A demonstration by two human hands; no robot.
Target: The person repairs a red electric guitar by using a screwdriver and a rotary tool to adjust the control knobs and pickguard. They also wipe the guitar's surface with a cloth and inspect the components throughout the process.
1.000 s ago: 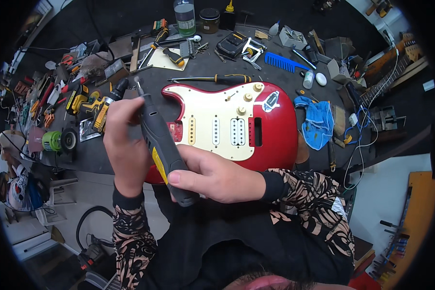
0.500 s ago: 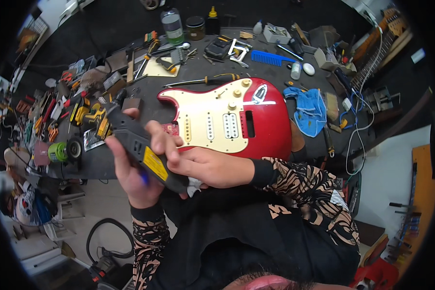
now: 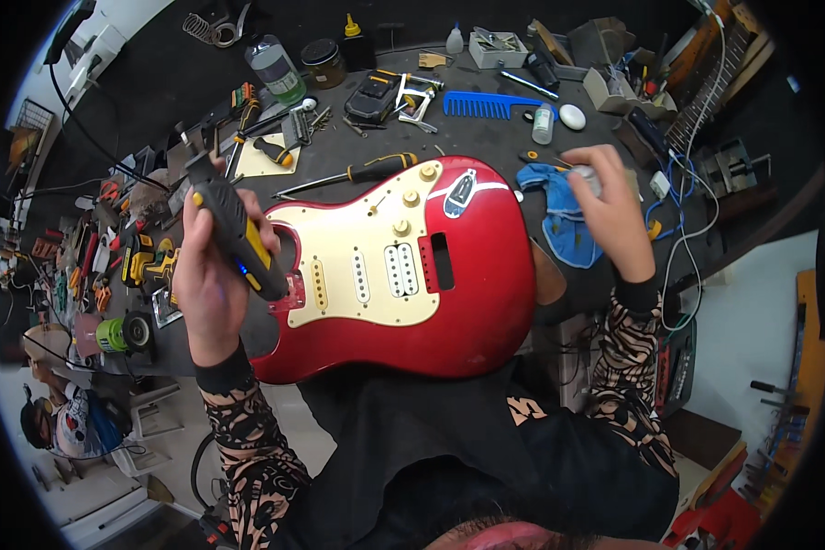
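Held upright in my left hand [image 3: 213,275] is a black handheld device [image 3: 234,234] with a yellow label and a small blue light. It hangs over the left end of a red electric guitar body [image 3: 486,293], which lies flat with no neck fitted. The body carries a cream pickguard [image 3: 335,275] with three pickups and several knobs. My right hand [image 3: 616,215] is at the right, above a blue cloth [image 3: 573,238], its fingers closed round a whitish wad [image 3: 591,181] that looks like crumpled cloth or paper.
Behind the guitar lie a long screwdriver [image 3: 348,174], a blue comb [image 3: 477,104] and a small clear bottle [image 3: 543,124]. Tools crowd the bench's left side, among them a yellow drill [image 3: 151,264]. A white cable [image 3: 692,266] hangs over the right edge.
My hands have parted. The left has moved up and left with the device, and the right has left the device and swung far right to the blue cloth. The guitar appears lower left.
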